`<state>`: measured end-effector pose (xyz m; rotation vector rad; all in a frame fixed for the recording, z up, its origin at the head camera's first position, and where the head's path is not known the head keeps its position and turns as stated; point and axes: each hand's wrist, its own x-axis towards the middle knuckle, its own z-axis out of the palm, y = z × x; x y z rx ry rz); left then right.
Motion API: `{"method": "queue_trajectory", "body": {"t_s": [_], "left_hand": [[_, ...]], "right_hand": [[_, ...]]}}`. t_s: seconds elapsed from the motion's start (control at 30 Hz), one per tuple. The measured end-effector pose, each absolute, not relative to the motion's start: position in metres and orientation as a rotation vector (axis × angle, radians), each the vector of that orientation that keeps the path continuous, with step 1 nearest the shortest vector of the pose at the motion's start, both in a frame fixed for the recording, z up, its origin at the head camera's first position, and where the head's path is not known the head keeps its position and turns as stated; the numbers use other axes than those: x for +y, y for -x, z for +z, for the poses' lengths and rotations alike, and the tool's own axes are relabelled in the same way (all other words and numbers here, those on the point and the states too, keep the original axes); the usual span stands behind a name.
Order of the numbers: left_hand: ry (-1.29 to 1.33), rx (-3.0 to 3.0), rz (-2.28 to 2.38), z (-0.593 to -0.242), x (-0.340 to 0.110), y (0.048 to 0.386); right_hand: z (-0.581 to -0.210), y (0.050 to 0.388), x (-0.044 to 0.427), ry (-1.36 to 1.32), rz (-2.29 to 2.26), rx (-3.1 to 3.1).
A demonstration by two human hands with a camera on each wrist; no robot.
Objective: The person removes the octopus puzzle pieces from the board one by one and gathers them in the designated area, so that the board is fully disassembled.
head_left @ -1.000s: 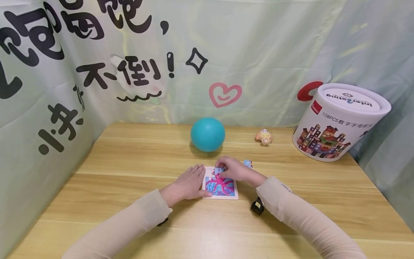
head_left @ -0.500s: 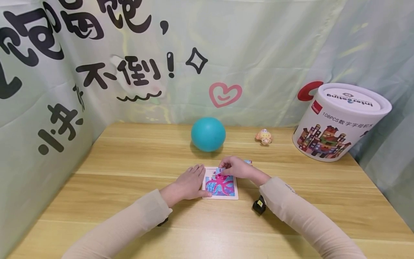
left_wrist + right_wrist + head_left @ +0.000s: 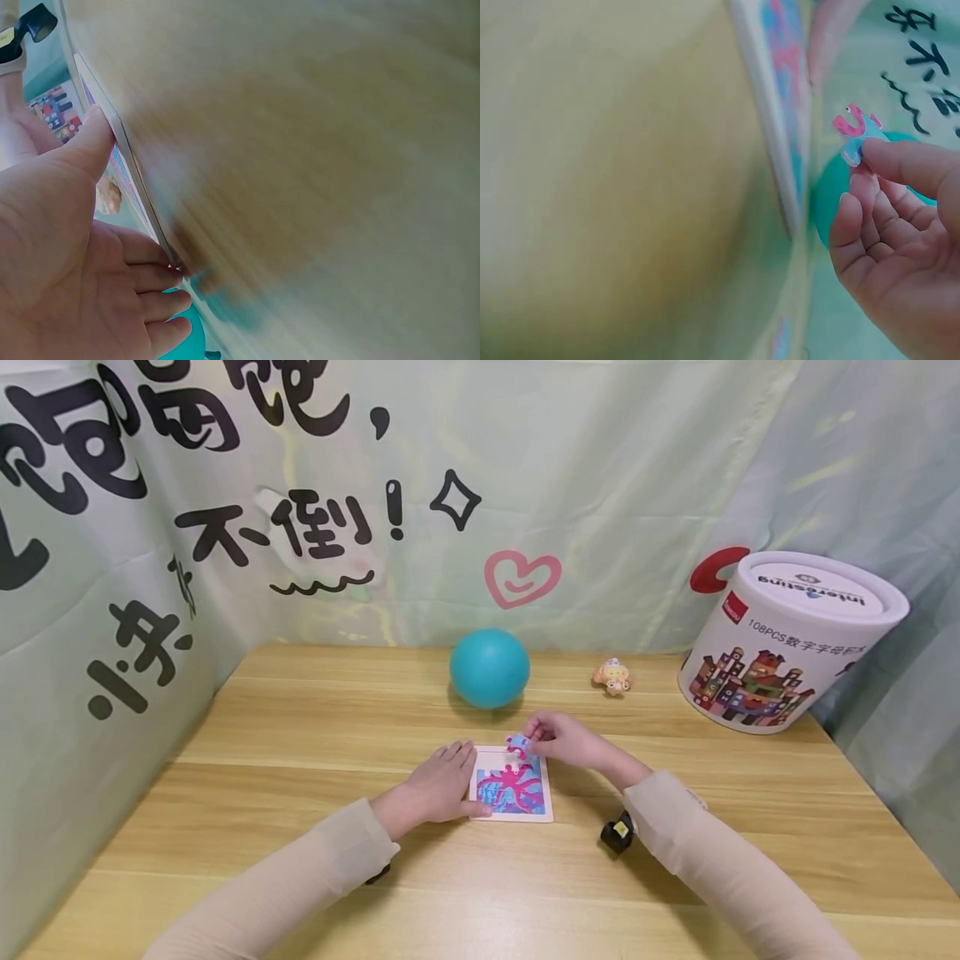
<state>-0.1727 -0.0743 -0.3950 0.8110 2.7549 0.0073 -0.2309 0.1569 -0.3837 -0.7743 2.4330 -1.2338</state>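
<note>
Puzzle piece [image 3: 519, 744] held over far rim of tray [image 3: 491, 758]

Thin, flat, knobbed in outline; printed blue and pink. Pinched between thumb and forefinger of right hand [image 3: 566, 742], raised clear of tray. Below, in square pale frame: pink octopus on blue, with bare pale recess at far left. Laid along left edge: left hand [image 3: 442, 783], fingers straight, thumb at near corner. Near tray, blurred in right wrist view: second piece [image 3: 781, 339].

Beyond tray: teal ball [image 3: 490, 668], smooth, round. Farther right: small peach-coloured figurine [image 3: 612, 677]. At far right: white drum [image 3: 750, 652], lid on, contents hidden; "interesting" on lid, "108PCS" plus Chinese characters on side, above print of coloured building blocks; red label too small to read. Underneath: table [image 3: 300, 877], wood-grained. Hung behind: pale green cloth [image 3: 600, 485], creased, lettered in black ("不倒!" legible), with pink smiling heart [image 3: 491, 581].
</note>
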Motion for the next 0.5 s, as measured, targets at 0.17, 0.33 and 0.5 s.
{"method": "queue_trajectory", "body": {"t_s": [0.17,0.33,0.5], "left_hand": [[-0.814,2.753,0.010,-0.394,-0.074,0.172],[-0.821,2.755,0.001,-0.394,-0.074,0.172],[-0.820,2.758,0.004,-0.395,-0.074,0.172]], "right_hand": [[-0.376,0.237,0.188,0.680,-1.320,2.477],[-0.370,0.240,0.225,0.557,-1.374,2.533],[-0.368,0.239,0.256,0.445,-1.338,2.578]]}}
